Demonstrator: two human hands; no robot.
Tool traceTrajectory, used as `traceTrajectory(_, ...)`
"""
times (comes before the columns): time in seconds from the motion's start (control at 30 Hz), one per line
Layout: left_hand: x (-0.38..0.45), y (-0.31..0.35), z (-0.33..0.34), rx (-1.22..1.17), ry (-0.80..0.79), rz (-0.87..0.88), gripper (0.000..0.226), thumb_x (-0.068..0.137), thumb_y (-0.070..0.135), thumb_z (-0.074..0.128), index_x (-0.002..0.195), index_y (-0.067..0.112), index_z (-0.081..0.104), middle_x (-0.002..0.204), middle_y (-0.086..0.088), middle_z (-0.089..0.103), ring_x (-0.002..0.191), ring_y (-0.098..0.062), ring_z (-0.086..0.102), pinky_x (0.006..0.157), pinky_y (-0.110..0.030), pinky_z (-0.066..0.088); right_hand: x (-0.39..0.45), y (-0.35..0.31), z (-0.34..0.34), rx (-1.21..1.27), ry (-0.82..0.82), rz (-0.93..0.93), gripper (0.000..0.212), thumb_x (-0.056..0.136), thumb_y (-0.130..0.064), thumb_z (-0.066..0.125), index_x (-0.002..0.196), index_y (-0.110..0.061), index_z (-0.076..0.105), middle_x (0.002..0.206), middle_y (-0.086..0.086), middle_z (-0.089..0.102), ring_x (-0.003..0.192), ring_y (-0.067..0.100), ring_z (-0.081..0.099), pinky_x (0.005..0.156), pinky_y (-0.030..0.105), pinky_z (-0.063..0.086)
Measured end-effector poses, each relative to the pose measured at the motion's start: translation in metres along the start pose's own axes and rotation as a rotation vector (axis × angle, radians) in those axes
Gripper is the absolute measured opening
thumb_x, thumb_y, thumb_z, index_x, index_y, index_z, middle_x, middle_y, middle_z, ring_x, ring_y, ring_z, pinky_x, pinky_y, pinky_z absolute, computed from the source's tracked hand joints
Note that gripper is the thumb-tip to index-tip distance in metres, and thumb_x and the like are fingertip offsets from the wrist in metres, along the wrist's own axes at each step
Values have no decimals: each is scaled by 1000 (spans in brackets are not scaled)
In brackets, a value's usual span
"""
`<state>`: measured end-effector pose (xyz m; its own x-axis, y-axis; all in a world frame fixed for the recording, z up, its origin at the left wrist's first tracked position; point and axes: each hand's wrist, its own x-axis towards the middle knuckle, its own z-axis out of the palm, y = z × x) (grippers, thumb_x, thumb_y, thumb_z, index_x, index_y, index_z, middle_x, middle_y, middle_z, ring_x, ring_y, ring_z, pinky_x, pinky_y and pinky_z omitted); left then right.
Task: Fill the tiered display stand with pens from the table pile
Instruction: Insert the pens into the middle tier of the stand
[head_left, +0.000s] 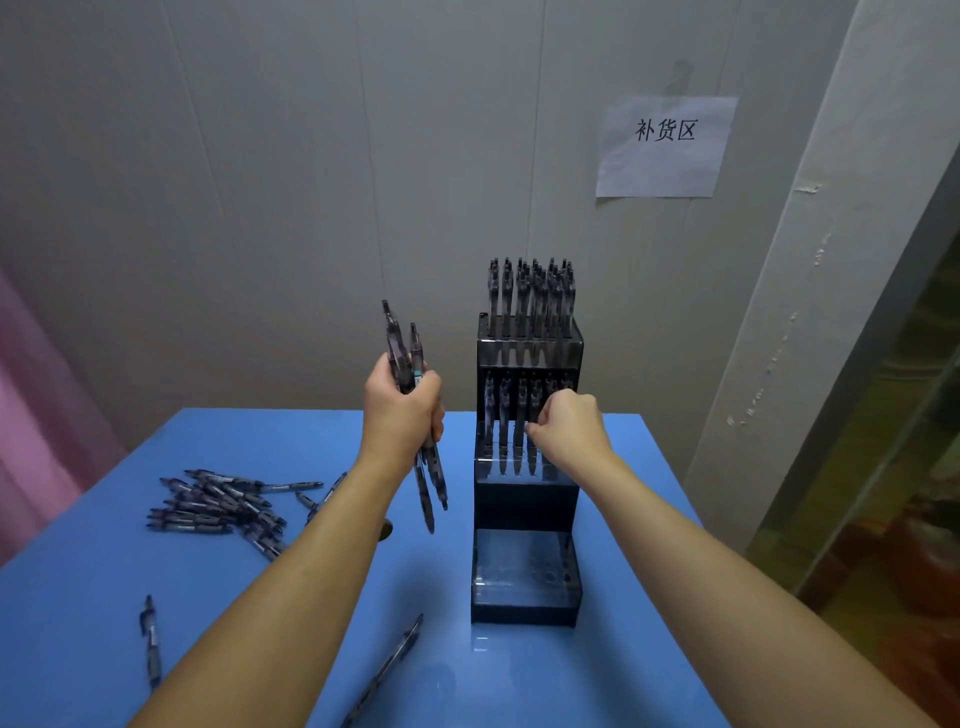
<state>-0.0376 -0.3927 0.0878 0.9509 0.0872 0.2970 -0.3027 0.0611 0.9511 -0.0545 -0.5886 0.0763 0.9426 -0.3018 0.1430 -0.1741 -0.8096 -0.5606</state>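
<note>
A black tiered display stand (524, 499) rises from the blue table (311, 597). Its top tier is packed with upright pens (532, 301). Several pens (504, 415) stand in the middle tier, and the bottom tier (522, 569) shows bare holes. My left hand (402, 408) grips a bundle of pens (410, 364) held upright, left of the stand. My right hand (569, 423) is at the middle tier, fingers pinched on a pen (532, 447) standing in the row. A pile of dark pens (223, 506) lies on the table at the left.
Two loose pens lie near the table's front, one pen (150, 642) at the left and another pen (387, 667) in the middle. A paper sign (665, 145) hangs on the grey wall behind. The table's right edge runs close beside the stand.
</note>
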Motion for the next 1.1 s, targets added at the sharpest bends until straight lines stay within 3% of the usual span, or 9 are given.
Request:
traceTrajectory(0.1, 1, 8, 2, -53, 4, -1, 17, 93, -3, 54, 88, 12, 46, 58, -3, 48, 47, -22, 44, 45, -33, 42, -6, 1, 1, -75, 49, -11, 33, 92, -1, 61, 64, -9, 45, 63, 4, 43, 53, 21, 40, 50, 31, 40)
traceTrajectory(0.2, 5, 17, 5, -133, 8, -16, 20, 92, -6, 51, 89, 13, 44, 58, -1, 47, 46, -20, 42, 44, -31, 38, -13, -5, -4, -12, 33, -106, 7, 91, -5, 62, 94, -11, 62, 84, 2, 60, 76, 20, 60, 66, 36, 57)
traceTrajectory(0.27, 8, 22, 8, -161, 7, -10, 20, 91, -6, 50, 89, 13, 43, 57, -1, 46, 46, -20, 42, 44, -30, 38, -19, -9, -6, 105, -111, -202, 20, 89, -12, 71, 108, -17, 67, 92, -6, 65, 88, 14, 65, 81, 32, 59)
traceTrajectory(0.37, 10, 30, 14, -198, 26, 1, 20, 89, -6, 48, 88, 13, 42, 57, -2, 44, 45, -21, 40, 43, -30, 37, -29, -14, -8, 293, -329, -272, 41, 80, -23, 85, 118, -22, 68, 102, -13, 69, 95, 3, 66, 84, 18, 54)
traceTrajectory(0.47, 13, 38, 22, -225, 61, 5, 19, 89, -5, 48, 89, 13, 42, 56, -2, 44, 44, -20, 40, 44, -30, 37, -35, -17, -2, 401, -376, -290, 53, 73, -33, 91, 120, -26, 67, 109, -14, 70, 101, 1, 66, 86, 19, 54)
traceTrajectory(0.67, 9, 49, 45, -257, 79, 34, 19, 87, -5, 50, 88, 13, 42, 58, -4, 44, 44, -21, 41, 43, -30, 38, -42, -36, 21, 796, -257, -187, 26, 75, -21, 91, 93, -15, 74, 89, 4, 76, 85, 17, 72, 89, 44, 60)
traceTrajectory(0.83, 8, 52, 52, -246, 55, 43, 18, 86, -3, 51, 87, 14, 43, 55, -2, 46, 45, -21, 42, 44, -30, 39, -45, -40, 24, 894, -205, -106, 15, 81, -12, 85, 90, -5, 75, 86, 20, 73, 72, 29, 62, 79, 62, 56)
traceTrajectory(1.0, 21, 59, 46, -225, 93, 85, 20, 85, -3, 50, 87, 15, 41, 54, -1, 43, 40, -21, 40, 43, -29, 37, -46, -22, 29, 785, -296, -115, 22, 82, -4, 83, 98, -16, 76, 77, 3, 69, 72, 17, 65, 77, 39, 56)
traceTrajectory(1.1, 30, 63, 39, -166, 113, 141, 19, 83, 1, 52, 86, 16, 42, 57, -5, 44, 41, -23, 42, 43, -31, 39, -45, -5, 29, 804, -311, -92, 26, 87, -1, 77, 107, -18, 75, 69, -2, 66, 70, 19, 68, 80, 42, 61)
